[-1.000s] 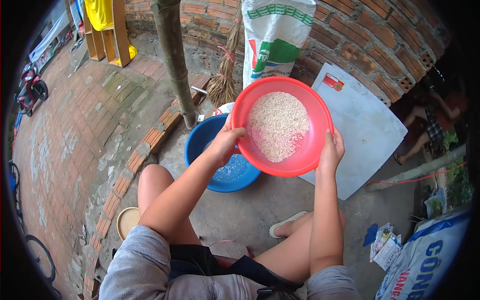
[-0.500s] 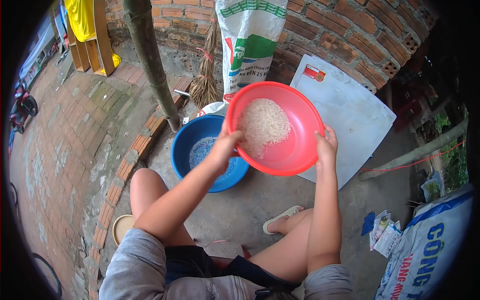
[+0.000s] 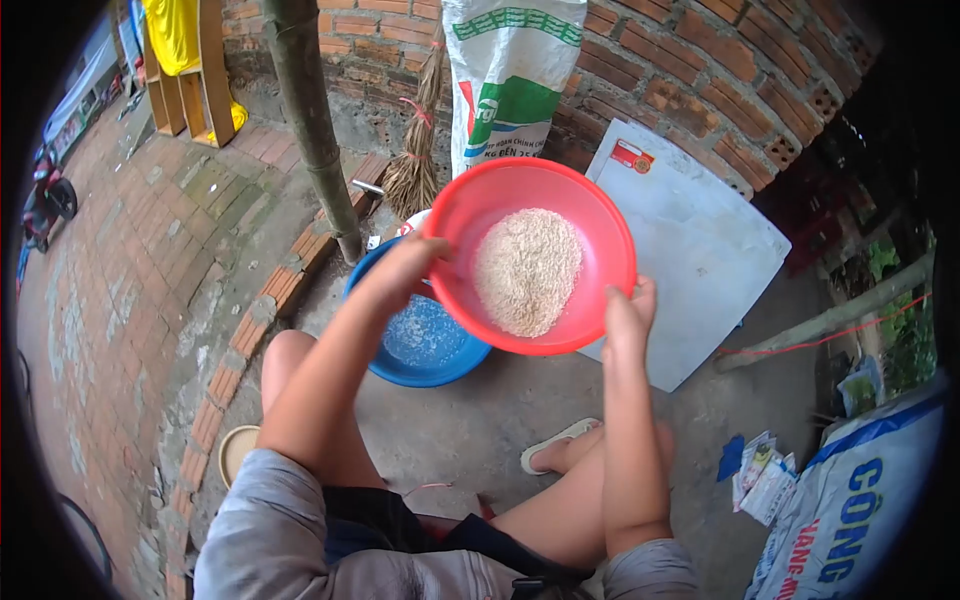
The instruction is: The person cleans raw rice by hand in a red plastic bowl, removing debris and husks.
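Note:
A red plastic basin (image 3: 605,250) is held up in front of me between both hands. Pale grain that looks like rice (image 3: 530,270) lies heaped in its middle. My left hand (image 3: 408,265) grips the basin's left rim, fingers closed round it. On the lower right rim my right hand (image 3: 630,308) is closed, with the thumb on the rim. Below and to the left, a blue basin (image 3: 400,372) stands on the ground, partly hidden by the red one and my left arm. Whitish bits are scattered over its bottom.
A straw broom (image 3: 412,175) and a white-green sack (image 3: 510,95) stand against the brick wall (image 3: 690,75). A pale board (image 3: 690,250) lies at right. A bamboo post (image 3: 310,120) rises at left, and a printed sack (image 3: 850,510) sits at lower right.
The red basin has moved slightly left with both hands. Its grain has shifted from the left side into a heap near the middle.

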`<state>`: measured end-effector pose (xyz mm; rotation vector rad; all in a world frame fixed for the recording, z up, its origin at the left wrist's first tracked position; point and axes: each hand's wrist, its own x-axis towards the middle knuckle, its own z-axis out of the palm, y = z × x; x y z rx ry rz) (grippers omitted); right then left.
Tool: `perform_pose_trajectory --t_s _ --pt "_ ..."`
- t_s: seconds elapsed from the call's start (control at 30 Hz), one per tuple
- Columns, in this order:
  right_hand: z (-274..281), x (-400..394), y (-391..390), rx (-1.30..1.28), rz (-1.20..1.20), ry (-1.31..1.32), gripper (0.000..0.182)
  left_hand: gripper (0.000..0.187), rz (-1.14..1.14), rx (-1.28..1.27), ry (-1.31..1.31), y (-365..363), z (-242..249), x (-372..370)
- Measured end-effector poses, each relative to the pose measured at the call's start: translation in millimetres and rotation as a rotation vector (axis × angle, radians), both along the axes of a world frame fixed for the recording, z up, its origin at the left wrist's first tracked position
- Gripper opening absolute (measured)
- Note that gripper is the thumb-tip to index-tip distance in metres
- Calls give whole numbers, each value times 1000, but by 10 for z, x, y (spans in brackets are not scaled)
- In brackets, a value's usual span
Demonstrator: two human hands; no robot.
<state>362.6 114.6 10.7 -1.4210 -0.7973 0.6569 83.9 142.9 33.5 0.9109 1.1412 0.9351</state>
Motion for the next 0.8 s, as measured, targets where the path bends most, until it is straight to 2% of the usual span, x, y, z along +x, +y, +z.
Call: perform_pose_trajectory --t_s 0.07,0.1,0.13,0.17,0.2,0.27,0.33,0.37,0.4,0.47,0.5,0.53,0.6,0.63,0.67,0.7,0.73,0.8 --pt "135 -275 -130 -6 119 -25 32 53 -3 -23 -167 155 -73 -335" --pt "157 -387 -180 -6 210 -11 28 50 64 54 -54 171 -197 -299" --pt "155 -184 -36 -55 168 72 26 49 94 91 109 94 -229 -155" --pt "137 72 132 -100 121 166 24 47 68 53 202 -164 22 90" --pt "150 86 143 -95 115 207 24 48 24 216 199 -174 -258 248" --pt "312 120 106 -160 150 156 21 41 -102 -66 200 -307 148 200" --pt "-60 -264 63 59 175 -1 22 32 33 -14 358 117 -206 -304" --pt "-125 -506 -24 166 223 -85 23 29 129 15 298 195 -249 -492" --pt "-98 -418 7 158 241 -105 23 29 228 157 368 119 -76 -544" --pt "-82 -352 138 -7 273 140 20 27 359 457 709 73 -154 -370" --pt "17 -142 244 -91 282 235 21 31 302 472 765 -88 -76 -142" --pt "78 20 308 -172 293 327 22 37 165 378 820 -233 2 81" --pt "-35 -155 259 -136 240 314 22 42 127 418 808 -250 -44 78" --pt "-54 -182 260 -108 204 245 22 40 174 365 809 -50 -193 -171" --pt "-177 -476 170 -38 169 165 24 37 196 298 674 140 -332 -487" --pt "-163 -738 -4 -123 282 50 24 34 213 214 618 233 -354 -758" --pt "-84 -679 -11 -131 297 26 24 34 227 145 727 215 -188 -859" --pt "-17 -742 7 -184 329 272 22 35 337 258 945 102 -103 -632"
